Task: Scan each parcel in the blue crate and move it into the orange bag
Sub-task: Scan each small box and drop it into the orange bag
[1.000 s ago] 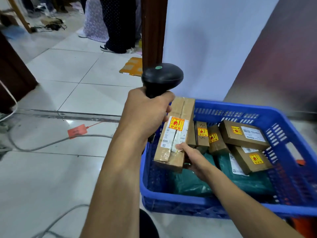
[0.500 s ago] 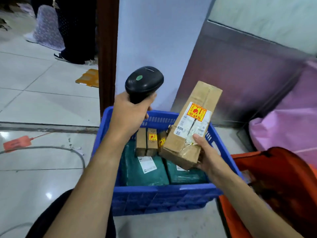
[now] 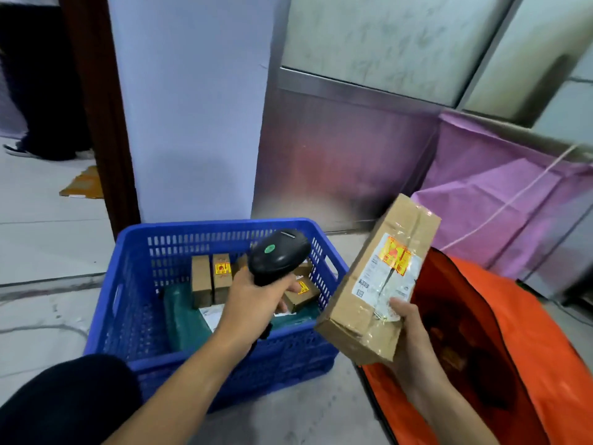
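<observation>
Our right hand [image 3: 406, 326] grips the parcel [image 3: 369, 284] by its lower end, just left of the orange bag [image 3: 529, 332], long axis tilting up toward it. Our left hand [image 3: 253, 303], farther from the bag, clutches the scanner [image 3: 279, 256].

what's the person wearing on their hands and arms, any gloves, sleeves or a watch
Nothing is worn on either one. The left hand and the right hand have no gloves, and no ring, watch or wristband shows. Both forearms are uncovered right to the bottom edge of the picture, so no sleeve is in view.
</observation>
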Available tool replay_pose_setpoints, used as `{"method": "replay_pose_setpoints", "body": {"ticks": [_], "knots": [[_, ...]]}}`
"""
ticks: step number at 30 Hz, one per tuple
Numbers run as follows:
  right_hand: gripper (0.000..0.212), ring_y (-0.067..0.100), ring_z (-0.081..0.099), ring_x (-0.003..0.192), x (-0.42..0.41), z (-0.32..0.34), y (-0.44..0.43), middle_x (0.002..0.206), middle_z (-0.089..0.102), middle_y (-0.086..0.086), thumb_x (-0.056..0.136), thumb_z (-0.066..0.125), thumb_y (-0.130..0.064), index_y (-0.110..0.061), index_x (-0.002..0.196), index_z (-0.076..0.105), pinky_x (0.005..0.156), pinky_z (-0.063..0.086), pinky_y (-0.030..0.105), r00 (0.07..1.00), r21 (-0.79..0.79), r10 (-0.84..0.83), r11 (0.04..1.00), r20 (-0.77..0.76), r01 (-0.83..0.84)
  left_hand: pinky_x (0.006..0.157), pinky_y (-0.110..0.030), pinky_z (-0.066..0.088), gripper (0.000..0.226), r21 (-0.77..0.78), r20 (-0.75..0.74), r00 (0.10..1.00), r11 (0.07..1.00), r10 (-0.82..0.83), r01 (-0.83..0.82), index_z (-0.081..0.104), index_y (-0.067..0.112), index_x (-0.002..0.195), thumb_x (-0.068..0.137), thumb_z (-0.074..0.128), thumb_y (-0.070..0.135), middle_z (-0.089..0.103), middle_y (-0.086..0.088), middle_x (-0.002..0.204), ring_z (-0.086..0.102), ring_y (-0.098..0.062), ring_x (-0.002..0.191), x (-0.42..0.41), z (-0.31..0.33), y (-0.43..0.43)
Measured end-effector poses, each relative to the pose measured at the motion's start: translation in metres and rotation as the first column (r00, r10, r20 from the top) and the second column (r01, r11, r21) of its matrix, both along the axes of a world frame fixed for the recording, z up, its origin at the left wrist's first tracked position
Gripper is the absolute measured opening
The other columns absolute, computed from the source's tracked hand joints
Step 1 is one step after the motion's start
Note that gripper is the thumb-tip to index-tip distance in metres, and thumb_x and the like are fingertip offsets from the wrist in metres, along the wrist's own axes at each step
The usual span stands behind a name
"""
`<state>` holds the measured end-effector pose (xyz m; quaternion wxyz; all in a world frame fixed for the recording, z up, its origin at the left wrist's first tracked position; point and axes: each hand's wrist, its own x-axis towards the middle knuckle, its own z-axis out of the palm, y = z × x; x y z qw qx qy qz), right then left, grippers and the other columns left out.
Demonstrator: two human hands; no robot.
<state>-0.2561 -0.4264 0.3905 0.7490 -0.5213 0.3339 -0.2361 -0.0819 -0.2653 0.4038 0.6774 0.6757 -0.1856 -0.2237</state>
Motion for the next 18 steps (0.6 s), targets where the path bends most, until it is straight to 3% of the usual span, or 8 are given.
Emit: {"method": "replay_pose_setpoints", "body": {"ticks": [3,5,7,10,13,18], "knots": [[0.024,0.018,0.078,0.083,-0.023,-0.017,0.004,0.101,0.081,0.001,0.104,0.05,-0.028,-0.02,0.121,0.064,0.066,0.061,0.036,0.997,-0.01,-0.068,0.998,-0.037,0.068,0.054,-0.02,0.043,0.013,0.054,0.031,0.996,0.995,-0.089,0.087,0.077,0.019,0.086,0.091,0.078,0.031,0.065,0.005,0.055,0.057,-0.006,0.05,-0.033,-0.014,-0.009],[0.02,0.014,0.076,0.076,-0.028,-0.022,0.003,0.099,0.081,0.005,0.101,0.058,-0.018,-0.014,0.118,0.065,0.062,0.061,0.029,0.994,-0.031,-0.1,0.995,-0.04,0.099,0.052,-0.021,0.044,0.019,0.057,0.021,0.995,0.994,-0.094,0.093,0.072,0.02,0.079,0.088,0.08,0.034,0.063,0.003,0.052,0.055,-0.009,0.047,-0.044,-0.022,-0.013],[0.027,0.015,0.077,0.088,-0.031,-0.023,0.002,0.111,0.079,0.005,0.095,0.066,-0.021,-0.016,0.121,0.066,0.074,0.06,0.029,0.996,-0.071,-0.09,0.994,-0.024,0.088,0.049,-0.019,0.043,0.019,0.043,0.01,0.995,0.995,-0.095,0.095,0.07,0.021,0.077,0.086,0.083,0.031,0.061,0.005,0.05,0.052,-0.008,0.045,-0.053,-0.023,-0.017],[0.059,0.022,0.073,0.111,-0.034,-0.024,0.009,0.122,0.076,0.001,0.08,0.079,-0.039,-0.021,0.133,0.062,0.095,0.054,0.037,1.0,-0.086,-0.022,0.996,-0.022,0.02,0.047,-0.016,0.042,0.016,-0.034,-0.062,0.995,0.997,-0.077,0.075,0.072,0.016,0.078,0.082,0.087,0.02,0.062,0.01,0.049,0.051,-0.004,0.043,-0.061,-0.024,-0.02],[0.095,0.023,0.07,0.118,-0.036,-0.027,0.015,0.129,0.073,0.0,0.06,0.094,-0.057,-0.022,0.14,0.057,0.104,0.052,0.043,1.0,-0.086,0.003,0.996,-0.027,-0.005,0.051,-0.022,0.046,0.017,-0.064,-0.147,0.987,0.997,-0.057,0.048,0.075,0.014,0.082,0.077,0.089,0.021,0.066,0.002,0.056,0.056,-0.013,0.052,-0.064,-0.025,-0.021],[0.112,0.026,0.069,0.121,-0.034,-0.026,0.02,0.131,0.071,0.004,0.049,0.098,-0.057,-0.018,0.143,0.052,0.112,0.047,0.049,0.997,-0.033,0.005,0.999,0.074,-0.002,0.066,-0.034,0.052,0.054,-0.064,-0.228,0.971,0.996,-0.075,0.062,0.075,0.013,0.101,0.059,0.091,0.043,0.075,0.0,0.073,0.065,-0.018,0.066,-0.057,-0.025,-0.02]]}}
